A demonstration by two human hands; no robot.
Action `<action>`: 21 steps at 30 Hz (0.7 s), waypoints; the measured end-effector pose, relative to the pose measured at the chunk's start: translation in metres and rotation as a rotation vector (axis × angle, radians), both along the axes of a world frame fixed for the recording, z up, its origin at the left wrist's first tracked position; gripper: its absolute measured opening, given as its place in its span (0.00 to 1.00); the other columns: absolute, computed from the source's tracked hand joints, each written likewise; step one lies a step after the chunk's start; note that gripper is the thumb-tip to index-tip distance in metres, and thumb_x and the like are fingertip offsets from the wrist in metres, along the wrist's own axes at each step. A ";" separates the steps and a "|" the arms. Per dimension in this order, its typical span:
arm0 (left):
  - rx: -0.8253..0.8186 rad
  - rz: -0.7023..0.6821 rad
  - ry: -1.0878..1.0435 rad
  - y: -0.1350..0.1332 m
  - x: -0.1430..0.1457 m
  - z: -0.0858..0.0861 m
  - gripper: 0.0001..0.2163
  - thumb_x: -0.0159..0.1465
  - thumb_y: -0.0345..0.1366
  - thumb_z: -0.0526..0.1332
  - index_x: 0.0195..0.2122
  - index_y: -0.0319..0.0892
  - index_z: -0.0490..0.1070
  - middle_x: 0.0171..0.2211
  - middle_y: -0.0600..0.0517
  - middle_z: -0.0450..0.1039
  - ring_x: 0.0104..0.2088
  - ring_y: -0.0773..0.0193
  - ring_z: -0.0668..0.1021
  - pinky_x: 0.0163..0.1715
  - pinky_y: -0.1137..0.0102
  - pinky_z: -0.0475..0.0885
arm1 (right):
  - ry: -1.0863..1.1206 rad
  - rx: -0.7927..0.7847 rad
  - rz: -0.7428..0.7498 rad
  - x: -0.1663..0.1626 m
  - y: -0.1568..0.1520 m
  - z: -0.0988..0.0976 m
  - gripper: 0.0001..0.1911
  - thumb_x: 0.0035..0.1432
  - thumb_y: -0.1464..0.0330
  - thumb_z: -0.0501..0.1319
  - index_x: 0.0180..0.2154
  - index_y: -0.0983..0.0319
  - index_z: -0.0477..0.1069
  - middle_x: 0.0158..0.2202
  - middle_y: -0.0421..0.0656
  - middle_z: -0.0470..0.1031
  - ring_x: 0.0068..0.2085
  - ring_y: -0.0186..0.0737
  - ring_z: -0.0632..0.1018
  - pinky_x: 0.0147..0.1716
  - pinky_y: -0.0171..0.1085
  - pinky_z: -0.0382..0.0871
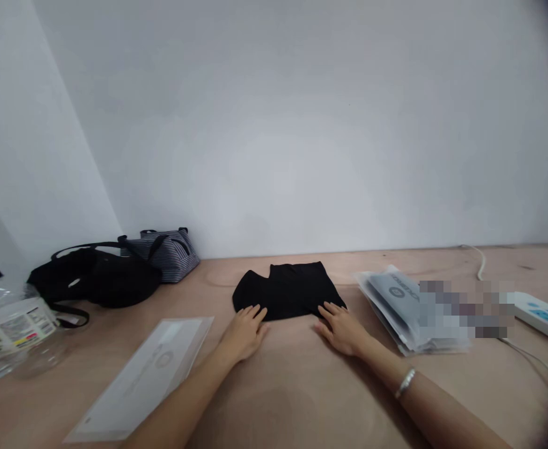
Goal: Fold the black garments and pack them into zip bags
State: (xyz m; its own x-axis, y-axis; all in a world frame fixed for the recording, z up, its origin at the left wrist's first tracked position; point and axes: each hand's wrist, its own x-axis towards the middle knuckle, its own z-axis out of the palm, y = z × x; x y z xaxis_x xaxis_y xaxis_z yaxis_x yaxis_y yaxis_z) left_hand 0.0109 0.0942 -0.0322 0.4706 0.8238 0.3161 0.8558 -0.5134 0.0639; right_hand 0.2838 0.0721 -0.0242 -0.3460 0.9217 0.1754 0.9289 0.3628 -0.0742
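Observation:
A black cloth garment, possibly folded shorts, lies flat on the plywood tabletop. My left hand rests palm down with its fingertips on the garment's near left edge. My right hand lies the same way on the near right edge, fingers slightly spread. Neither hand grips the cloth. A silver bracelet circles my right wrist.
To the left stand a black bag, a striped bag and a clear plastic jug. A clear sleeve lies near my left forearm. Plastic packets, partly blurred, and a white power strip lie right.

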 end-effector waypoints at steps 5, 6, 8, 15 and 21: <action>0.054 -0.168 0.040 -0.055 -0.017 0.008 0.14 0.63 0.36 0.51 0.48 0.42 0.67 0.45 0.44 0.71 0.45 0.54 0.73 0.50 0.54 0.61 | -0.064 0.182 0.153 0.014 -0.048 -0.007 0.17 0.59 0.65 0.50 0.47 0.64 0.67 0.44 0.50 0.71 0.43 0.45 0.72 0.40 0.41 0.63; 0.079 -0.224 0.050 -0.066 -0.021 0.008 0.14 0.63 0.34 0.51 0.48 0.42 0.68 0.43 0.44 0.73 0.43 0.54 0.74 0.48 0.55 0.64 | -0.096 0.230 0.181 0.018 -0.058 -0.011 0.14 0.58 0.69 0.51 0.44 0.63 0.69 0.39 0.48 0.73 0.38 0.43 0.73 0.37 0.40 0.64; 0.116 -0.300 0.075 -0.087 -0.029 0.008 0.14 0.63 0.32 0.51 0.48 0.44 0.68 0.42 0.45 0.73 0.40 0.55 0.76 0.42 0.58 0.70 | -0.166 0.324 0.265 0.026 -0.075 -0.020 0.12 0.54 0.75 0.53 0.40 0.64 0.70 0.31 0.45 0.74 0.31 0.40 0.73 0.31 0.38 0.63; 0.148 -0.342 -0.038 -0.119 -0.046 0.003 0.13 0.61 0.35 0.55 0.48 0.47 0.66 0.43 0.51 0.73 0.40 0.59 0.77 0.39 0.67 0.74 | -0.214 0.445 0.380 0.035 -0.109 -0.017 0.17 0.49 0.79 0.53 0.43 0.63 0.67 0.27 0.41 0.72 0.25 0.37 0.71 0.26 0.36 0.61; 0.189 -0.391 -0.042 -0.117 -0.044 0.009 0.11 0.63 0.27 0.48 0.34 0.43 0.70 0.36 0.50 0.76 0.36 0.62 0.78 0.37 0.71 0.74 | -0.235 0.424 0.362 0.031 -0.107 -0.010 0.26 0.45 0.82 0.52 0.48 0.62 0.63 0.30 0.41 0.73 0.27 0.37 0.72 0.27 0.34 0.63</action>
State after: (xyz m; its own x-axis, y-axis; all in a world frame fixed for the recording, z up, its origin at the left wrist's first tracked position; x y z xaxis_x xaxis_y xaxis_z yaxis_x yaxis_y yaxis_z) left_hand -0.0333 -0.0227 -0.0236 0.7195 0.5118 0.4694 0.5930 -0.8046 -0.0317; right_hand 0.3151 -0.0353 -0.0345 -0.6990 0.6045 0.3821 0.7145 0.6123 0.3385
